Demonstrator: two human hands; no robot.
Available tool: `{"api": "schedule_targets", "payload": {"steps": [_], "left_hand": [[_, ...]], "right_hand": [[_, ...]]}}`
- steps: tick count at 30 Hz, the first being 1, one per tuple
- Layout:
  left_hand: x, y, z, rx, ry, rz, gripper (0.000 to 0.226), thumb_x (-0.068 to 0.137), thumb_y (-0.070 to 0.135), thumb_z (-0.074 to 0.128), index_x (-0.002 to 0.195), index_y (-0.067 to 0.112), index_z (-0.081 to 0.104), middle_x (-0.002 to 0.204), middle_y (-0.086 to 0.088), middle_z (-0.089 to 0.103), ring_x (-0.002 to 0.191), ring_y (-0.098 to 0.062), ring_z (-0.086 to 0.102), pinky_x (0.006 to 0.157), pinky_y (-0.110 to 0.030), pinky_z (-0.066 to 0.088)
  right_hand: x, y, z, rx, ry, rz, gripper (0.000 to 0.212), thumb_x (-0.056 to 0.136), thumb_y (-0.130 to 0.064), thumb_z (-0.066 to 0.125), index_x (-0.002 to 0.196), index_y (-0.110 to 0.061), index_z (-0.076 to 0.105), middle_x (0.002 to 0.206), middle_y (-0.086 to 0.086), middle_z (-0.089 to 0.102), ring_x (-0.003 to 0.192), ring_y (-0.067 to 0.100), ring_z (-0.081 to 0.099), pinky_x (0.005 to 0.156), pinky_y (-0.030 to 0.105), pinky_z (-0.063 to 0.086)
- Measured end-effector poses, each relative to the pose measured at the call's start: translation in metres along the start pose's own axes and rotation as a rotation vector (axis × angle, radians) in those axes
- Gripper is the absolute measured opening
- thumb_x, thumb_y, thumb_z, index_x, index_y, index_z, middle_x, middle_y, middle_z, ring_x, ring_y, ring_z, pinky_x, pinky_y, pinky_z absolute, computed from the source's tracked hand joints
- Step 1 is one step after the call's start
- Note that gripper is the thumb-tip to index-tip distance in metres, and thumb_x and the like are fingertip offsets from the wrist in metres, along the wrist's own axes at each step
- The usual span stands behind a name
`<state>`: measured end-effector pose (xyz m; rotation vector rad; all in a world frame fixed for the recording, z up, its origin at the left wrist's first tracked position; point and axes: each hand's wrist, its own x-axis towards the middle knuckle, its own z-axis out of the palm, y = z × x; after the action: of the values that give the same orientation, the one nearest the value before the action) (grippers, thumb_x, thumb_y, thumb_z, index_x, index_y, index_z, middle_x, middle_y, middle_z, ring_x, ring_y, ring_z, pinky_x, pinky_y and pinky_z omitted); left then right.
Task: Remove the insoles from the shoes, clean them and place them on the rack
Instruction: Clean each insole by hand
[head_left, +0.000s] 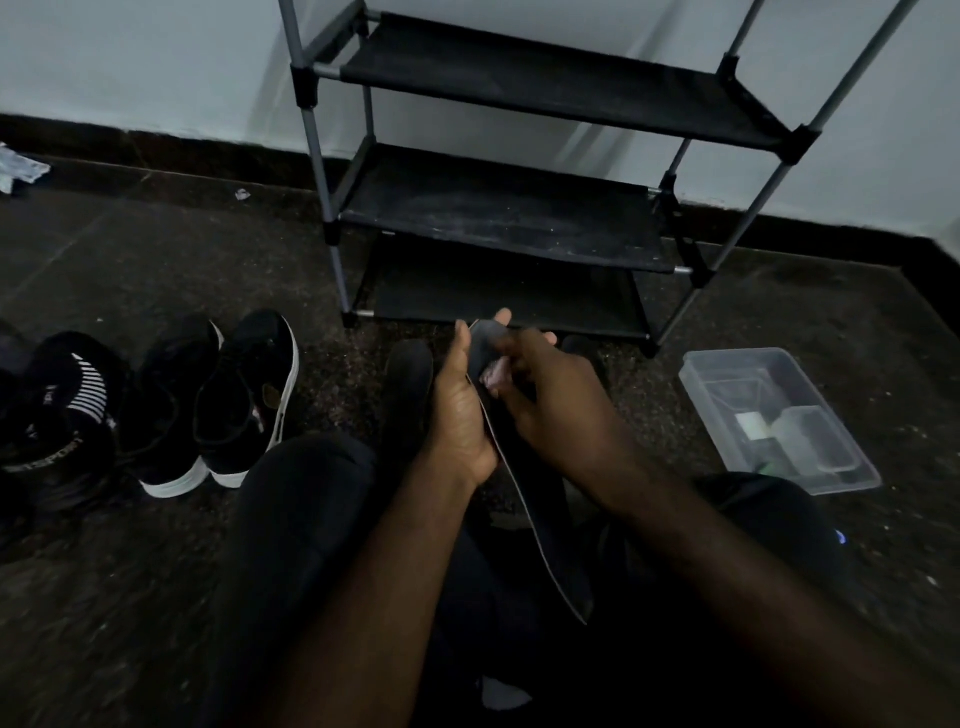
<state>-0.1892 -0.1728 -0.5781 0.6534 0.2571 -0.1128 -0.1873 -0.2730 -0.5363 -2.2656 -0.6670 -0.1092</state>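
Against left hand (460, 410), insole (540, 519), right hand (550, 395) pinching cloth (491, 375)

Dim, bluish light — wall (156, 62) palest, floor (156, 571) murky; soft motion blur, wide-angle bending at edges.

The long black flat insole (545, 530) is showing a thin pale edge, with a pinkish crumpled cloth (491, 375) standing out against it. The black slip-on shoes (249, 395) are showing white soles; the black knit sneaker (67, 415) is wearing white stripes.
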Motion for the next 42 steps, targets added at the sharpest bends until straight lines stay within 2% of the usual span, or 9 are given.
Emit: {"api": "schedule_targets", "payload": {"steps": [10,14,17,20,28,33,37,39,42], "left_hand": [[-0.002,0.001,0.001,-0.014,-0.034,0.072,0.057,0.099,0.055,0.031,0.145,0.023,0.042,0.139,-0.015,0.055,0.129,-0.03,0.052,0.112,-0.048,0.036],[0.0,0.003,-0.003,-0.045,-0.026,0.053,0.059,0.099,0.057,0.027,0.146,0.023,0.038,0.137,-0.016,0.057,0.124,-0.031,0.057,0.11,-0.049,0.038],[-0.001,0.002,0.003,-0.078,0.006,0.027,0.06,0.099,0.056,0.03,0.144,0.019,0.042,0.138,-0.017,0.056,0.125,-0.03,0.055,0.108,-0.046,0.04],[-0.003,-0.001,0.004,-0.069,0.028,0.019,0.066,0.097,0.055,0.034,0.146,0.011,0.042,0.143,-0.016,0.05,0.129,-0.029,0.051,0.108,-0.041,0.04],[0.003,-0.001,0.0,-0.057,0.084,0.049,0.056,0.101,0.052,0.028,0.137,0.015,0.048,0.138,-0.015,0.056,0.128,-0.025,0.053,0.114,-0.041,0.034],[-0.001,-0.003,0.002,0.003,0.071,0.057,0.059,0.101,0.05,0.03,0.132,0.006,0.054,0.118,-0.011,0.068,0.11,-0.02,0.065,0.094,-0.032,0.052],[0.001,0.0,0.0,-0.033,0.091,0.071,0.06,0.1,0.05,0.033,0.137,0.007,0.051,0.132,-0.011,0.061,0.124,-0.021,0.057,0.111,-0.036,0.039],[0.004,0.0,-0.002,-0.023,0.1,0.07,0.059,0.101,0.05,0.031,0.137,0.008,0.051,0.134,-0.009,0.06,0.125,-0.019,0.056,0.112,-0.036,0.037],[0.002,-0.001,-0.001,-0.015,0.09,0.053,0.058,0.101,0.049,0.031,0.136,0.007,0.052,0.132,-0.011,0.061,0.122,-0.02,0.059,0.104,-0.033,0.044]], "right_hand": [[0.024,-0.001,-0.001,-0.302,0.039,-0.013,0.02,0.086,-0.002,0.061,0.099,-0.013,0.073,0.086,0.004,0.059,0.077,0.019,0.059,0.066,0.022,0.038],[0.006,-0.014,0.008,-0.21,-0.099,-0.035,0.023,0.09,-0.001,0.056,0.107,-0.007,0.071,0.11,0.012,0.067,0.101,0.021,0.06,0.087,0.023,0.044],[0.014,-0.003,0.002,-0.174,0.015,-0.012,0.015,0.089,-0.008,0.061,0.095,-0.012,0.074,0.095,0.004,0.071,0.082,0.009,0.063,0.075,0.011,0.043],[0.027,0.01,0.0,-0.157,0.162,0.087,0.01,0.09,-0.011,0.061,0.093,-0.014,0.07,0.089,0.0,0.068,0.08,0.011,0.063,0.076,0.03,0.053],[0.003,-0.002,0.017,-0.05,0.09,-0.005,0.016,0.085,-0.004,0.063,0.089,-0.013,0.075,0.093,-0.001,0.073,0.086,0.006,0.064,0.081,0.017,0.049],[0.028,0.014,0.0,-0.08,0.262,0.119,0.011,0.091,-0.013,0.062,0.088,-0.01,0.072,0.088,0.003,0.067,0.082,0.012,0.062,0.076,0.022,0.048],[0.015,0.002,0.007,-0.08,0.175,0.042,0.013,0.087,-0.004,0.063,0.088,-0.012,0.073,0.093,0.003,0.071,0.088,0.011,0.063,0.08,0.009,0.042],[0.0,-0.006,0.015,-0.074,0.067,-0.003,0.015,0.086,-0.004,0.063,0.09,-0.012,0.074,0.098,0.004,0.071,0.09,0.012,0.064,0.083,0.017,0.047],[0.002,0.002,0.014,-0.028,0.151,-0.014,0.014,0.085,-0.002,0.064,0.09,-0.01,0.074,0.095,0.005,0.072,0.087,0.009,0.064,0.082,0.022,0.051]]}}
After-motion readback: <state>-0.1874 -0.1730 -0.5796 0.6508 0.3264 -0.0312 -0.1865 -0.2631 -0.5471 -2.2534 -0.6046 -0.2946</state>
